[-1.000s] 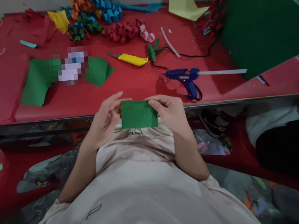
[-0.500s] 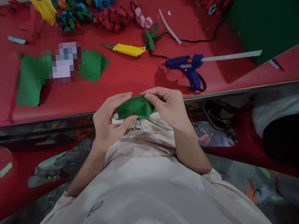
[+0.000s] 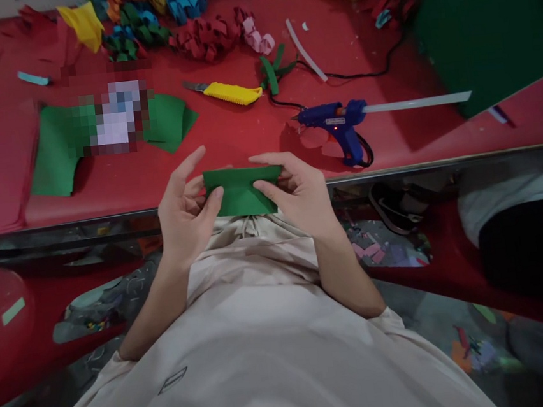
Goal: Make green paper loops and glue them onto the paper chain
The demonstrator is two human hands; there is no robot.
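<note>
Probably light and easily creased, the green paper (image 3: 240, 192) is best held by its short ends; the left hand (image 3: 181, 215) and right hand (image 3: 306, 200) each pinch one, their grip behind partly hidden, by the near edge of the tabletop (image 3: 231, 137), a blue glue gun (image 3: 333, 117) and yellow cutter (image 3: 233, 93) beyond

Green paper (image 3: 240, 199) sat between the left hand (image 3: 185, 208) and right hand (image 3: 296, 191).
Plain and matte, it was wider than tall, its long upper edge nearly straight, its face creased lengthwise.
</note>
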